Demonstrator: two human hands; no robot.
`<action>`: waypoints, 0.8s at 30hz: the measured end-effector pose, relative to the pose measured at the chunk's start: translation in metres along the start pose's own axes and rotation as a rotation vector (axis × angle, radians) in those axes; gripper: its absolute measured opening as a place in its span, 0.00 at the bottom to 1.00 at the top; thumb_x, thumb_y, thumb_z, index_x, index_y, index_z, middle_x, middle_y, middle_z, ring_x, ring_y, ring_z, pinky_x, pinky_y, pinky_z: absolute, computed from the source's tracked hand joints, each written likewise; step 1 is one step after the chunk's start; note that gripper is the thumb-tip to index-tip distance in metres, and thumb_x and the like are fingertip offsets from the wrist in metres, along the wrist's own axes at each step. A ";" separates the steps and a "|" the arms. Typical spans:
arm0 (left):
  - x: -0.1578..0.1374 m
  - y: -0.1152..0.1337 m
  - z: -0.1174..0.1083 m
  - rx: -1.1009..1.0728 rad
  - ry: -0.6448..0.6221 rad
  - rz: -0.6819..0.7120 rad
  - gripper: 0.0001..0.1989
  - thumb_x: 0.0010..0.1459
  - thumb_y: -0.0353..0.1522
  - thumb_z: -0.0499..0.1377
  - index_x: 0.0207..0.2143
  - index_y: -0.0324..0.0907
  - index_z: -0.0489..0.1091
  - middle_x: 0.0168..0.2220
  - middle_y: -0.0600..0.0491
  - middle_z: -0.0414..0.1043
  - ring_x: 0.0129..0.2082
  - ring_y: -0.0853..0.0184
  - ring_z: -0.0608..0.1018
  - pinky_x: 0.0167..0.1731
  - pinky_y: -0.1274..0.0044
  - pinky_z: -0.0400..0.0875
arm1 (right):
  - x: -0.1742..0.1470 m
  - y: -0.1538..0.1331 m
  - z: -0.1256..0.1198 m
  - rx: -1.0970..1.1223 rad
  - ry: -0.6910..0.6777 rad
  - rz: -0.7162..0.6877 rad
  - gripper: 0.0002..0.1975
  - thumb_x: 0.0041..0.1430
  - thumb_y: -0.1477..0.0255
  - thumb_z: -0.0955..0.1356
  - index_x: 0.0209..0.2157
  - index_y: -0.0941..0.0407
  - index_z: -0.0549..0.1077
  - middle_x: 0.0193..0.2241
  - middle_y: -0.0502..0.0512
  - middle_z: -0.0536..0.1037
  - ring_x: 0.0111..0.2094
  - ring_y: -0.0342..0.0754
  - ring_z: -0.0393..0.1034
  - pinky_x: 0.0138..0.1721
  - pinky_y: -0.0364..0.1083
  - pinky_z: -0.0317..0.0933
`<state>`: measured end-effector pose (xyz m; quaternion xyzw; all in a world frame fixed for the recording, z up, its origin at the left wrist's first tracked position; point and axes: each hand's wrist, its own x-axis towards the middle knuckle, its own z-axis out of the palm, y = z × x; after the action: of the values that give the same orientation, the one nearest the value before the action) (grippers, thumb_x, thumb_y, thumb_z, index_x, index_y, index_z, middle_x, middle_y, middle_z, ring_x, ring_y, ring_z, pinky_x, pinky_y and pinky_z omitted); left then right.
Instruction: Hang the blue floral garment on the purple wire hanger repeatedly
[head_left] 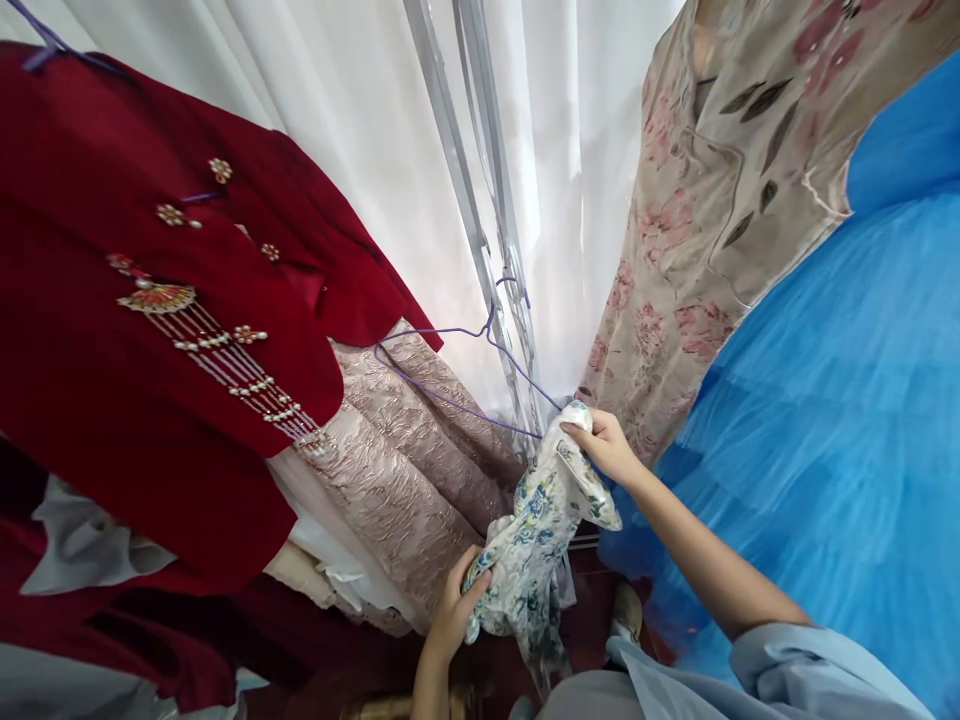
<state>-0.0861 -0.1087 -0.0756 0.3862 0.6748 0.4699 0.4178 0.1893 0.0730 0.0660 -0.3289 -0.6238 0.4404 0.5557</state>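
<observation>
The right hand [609, 450] pinches the upper end of a white garment with blue and yellow-green flowers [534, 515] between thumb and fingers, while the left hand [454, 605] grips its lower left edge, thumb lying over the cloth and fingers curled under it. The garment hangs bunched between the two hands, low in the middle of the view, its loose end drooping toward the dark floor. A thin purple hanger [489, 328] sits just above, its right end meeting the cloth beside the right hand; whether that end goes inside the fabric cannot be told. The hanger's hook is up against metal poles [455, 150], which stand before a white curtain [352, 150]. To the left hangs a dark red jacket [172, 400] bearing a beaded tassel ornament [225, 345], partly covering a shiny pink skirt [412, 460]. To the right hang a beige dress with pink flowers [667, 260] and, nearer, a bright blue layered dress [810, 420]. A grey-blue sleeve [795, 665] covers the person's right upper arm.
</observation>
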 end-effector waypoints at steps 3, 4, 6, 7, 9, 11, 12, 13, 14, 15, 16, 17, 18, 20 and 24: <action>0.012 0.021 -0.004 0.022 -0.006 0.084 0.27 0.42 0.52 0.69 0.40 0.44 0.78 0.46 0.44 0.78 0.56 0.47 0.75 0.57 0.62 0.69 | -0.008 -0.014 -0.024 -0.041 0.108 -0.021 0.18 0.54 0.55 0.72 0.28 0.57 0.73 0.25 0.51 0.73 0.27 0.46 0.64 0.30 0.44 0.60; 0.019 0.031 -0.008 0.040 -0.032 0.126 0.26 0.42 0.52 0.69 0.38 0.44 0.78 0.43 0.45 0.79 0.53 0.47 0.76 0.54 0.62 0.71 | -0.010 -0.018 -0.030 -0.046 0.157 -0.036 0.18 0.54 0.55 0.73 0.29 0.56 0.73 0.25 0.51 0.73 0.28 0.46 0.64 0.31 0.44 0.61; 0.034 0.054 -0.021 0.098 -0.107 0.243 0.21 0.45 0.51 0.67 0.32 0.43 0.77 0.35 0.48 0.78 0.44 0.50 0.78 0.46 0.66 0.73 | -0.011 -0.024 -0.040 -0.024 0.235 -0.045 0.18 0.53 0.54 0.74 0.29 0.56 0.73 0.26 0.51 0.74 0.27 0.46 0.65 0.31 0.44 0.62; 0.042 0.066 -0.030 0.122 -0.136 0.314 0.19 0.47 0.50 0.67 0.30 0.43 0.76 0.32 0.49 0.76 0.39 0.53 0.77 0.41 0.68 0.73 | -0.010 -0.027 -0.044 0.011 0.251 -0.029 0.19 0.52 0.54 0.74 0.29 0.56 0.73 0.25 0.50 0.74 0.27 0.46 0.65 0.30 0.43 0.62; 0.059 0.090 -0.050 0.106 -0.157 0.455 0.17 0.50 0.47 0.65 0.28 0.42 0.74 0.28 0.51 0.72 0.32 0.60 0.73 0.34 0.73 0.70 | -0.005 -0.029 -0.050 0.114 0.221 0.037 0.21 0.50 0.52 0.75 0.29 0.55 0.73 0.24 0.50 0.75 0.25 0.45 0.66 0.29 0.43 0.63; 0.076 0.114 -0.070 -0.011 -0.153 0.544 0.16 0.50 0.46 0.62 0.28 0.42 0.73 0.27 0.52 0.68 0.27 0.64 0.69 0.28 0.75 0.65 | 0.002 -0.029 -0.053 0.211 0.133 0.119 0.22 0.47 0.51 0.76 0.30 0.55 0.73 0.24 0.50 0.76 0.25 0.46 0.68 0.28 0.44 0.64; 0.085 0.126 -0.079 -0.085 -0.144 0.565 0.15 0.49 0.45 0.61 0.29 0.41 0.72 0.27 0.52 0.67 0.26 0.65 0.68 0.26 0.76 0.64 | 0.007 -0.028 -0.054 0.246 0.079 0.154 0.22 0.46 0.51 0.77 0.29 0.55 0.74 0.24 0.51 0.77 0.25 0.47 0.69 0.29 0.44 0.65; 0.096 0.138 -0.086 -0.149 -0.121 0.579 0.15 0.47 0.44 0.61 0.29 0.41 0.71 0.27 0.52 0.67 0.25 0.65 0.67 0.25 0.76 0.63 | 0.011 -0.027 -0.054 0.275 0.027 0.183 0.22 0.46 0.51 0.77 0.29 0.55 0.74 0.25 0.52 0.77 0.25 0.47 0.71 0.30 0.45 0.66; 0.106 0.150 -0.093 -0.195 -0.082 0.588 0.14 0.45 0.42 0.60 0.29 0.42 0.70 0.27 0.51 0.66 0.25 0.65 0.67 0.25 0.76 0.62 | 0.015 -0.025 -0.053 0.302 -0.020 0.206 0.23 0.44 0.50 0.77 0.29 0.55 0.74 0.25 0.53 0.78 0.26 0.49 0.72 0.30 0.46 0.67; 0.117 0.162 -0.097 -0.218 -0.028 0.597 0.13 0.43 0.40 0.59 0.29 0.42 0.70 0.27 0.52 0.66 0.26 0.65 0.67 0.25 0.76 0.63 | 0.019 -0.023 -0.051 0.329 -0.062 0.227 0.24 0.43 0.49 0.78 0.28 0.55 0.74 0.25 0.54 0.79 0.26 0.50 0.74 0.31 0.47 0.68; 0.129 0.175 -0.101 -0.216 0.035 0.610 0.12 0.42 0.38 0.59 0.29 0.42 0.69 0.27 0.52 0.67 0.27 0.64 0.68 0.26 0.76 0.63 | 0.022 -0.021 -0.049 0.359 -0.098 0.249 0.25 0.41 0.49 0.78 0.28 0.55 0.74 0.25 0.55 0.79 0.26 0.51 0.74 0.31 0.47 0.68; 0.141 0.188 -0.103 -0.196 0.099 0.629 0.11 0.43 0.37 0.59 0.30 0.42 0.69 0.27 0.52 0.67 0.28 0.64 0.68 0.27 0.76 0.63 | 0.025 -0.018 -0.047 0.387 -0.128 0.270 0.26 0.40 0.48 0.78 0.28 0.55 0.75 0.25 0.56 0.80 0.27 0.52 0.75 0.31 0.48 0.69; 0.152 0.202 -0.104 -0.164 0.157 0.654 0.10 0.44 0.37 0.59 0.30 0.42 0.69 0.27 0.52 0.67 0.29 0.64 0.69 0.28 0.77 0.63 | 0.028 -0.015 -0.043 0.410 -0.155 0.289 0.27 0.39 0.47 0.78 0.28 0.55 0.75 0.25 0.56 0.80 0.27 0.52 0.76 0.30 0.48 0.69; 0.175 0.230 -0.102 -0.102 0.266 0.730 0.08 0.50 0.36 0.60 0.30 0.41 0.68 0.28 0.53 0.67 0.30 0.66 0.69 0.31 0.77 0.63 | 0.034 -0.008 -0.036 0.448 -0.207 0.315 0.28 0.38 0.47 0.79 0.29 0.56 0.76 0.25 0.57 0.81 0.28 0.54 0.77 0.31 0.48 0.70; 0.216 0.279 -0.089 -0.076 0.361 0.890 0.06 0.60 0.34 0.60 0.35 0.40 0.66 0.32 0.57 0.66 0.35 0.71 0.68 0.41 0.80 0.63 | 0.045 0.009 -0.025 0.553 -0.301 0.317 0.27 0.39 0.49 0.80 0.30 0.57 0.76 0.27 0.57 0.82 0.32 0.54 0.79 0.35 0.48 0.72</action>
<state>-0.2091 0.1335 0.1669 0.5344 0.4881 0.6869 0.0663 0.2053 0.1213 0.0756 -0.1898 -0.4970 0.7170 0.4504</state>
